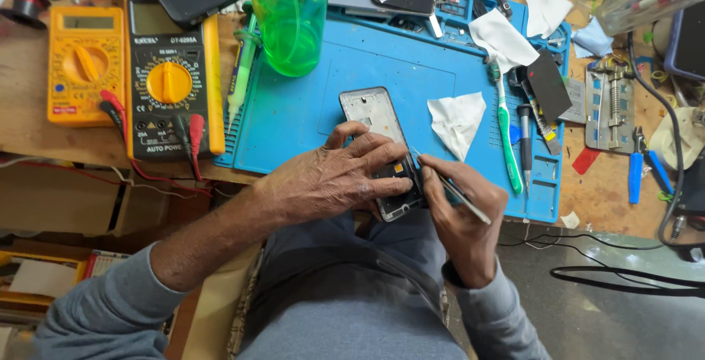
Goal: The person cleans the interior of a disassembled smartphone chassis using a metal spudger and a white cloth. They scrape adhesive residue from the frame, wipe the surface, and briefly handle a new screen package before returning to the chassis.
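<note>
While the phone frame (378, 139) lies face-open at the near edge of the blue mat (294, 110), its back cover is already off and the pale inner plate shows over its upper half. The lower half is hidden under the fingers, so the state of the parts there cannot be told in full; a small orange spot and dark parts show between the fingertips.

The left hand (334, 176) lies flat across the lower half of the frame, fingers spread and pressed down, thumb at the upper edge. It pins the frame to the mat and does not lift it.

The right hand (463, 217) is closed in a pen grip on a thin tool (452, 187). The tip of the tool touches the right edge of the frame, just beside the left fingertips. Whether the tip is under a part or only on it cannot be told.

Judged from this layout, the opening is done and the work inside the lower end is in hand. No screws or removed parts can be made out beside the frame.

Near the frame on the mat:
- a white tissue (457, 119), just to the right;
- a green toothbrush (505, 128) and a screwdriver (524, 136), farther right;
- a green bottle (288, 15), at the far side.

Left of the mat stand two multimeters: one yellow (84, 62), one black-and-yellow (170, 81).
</note>
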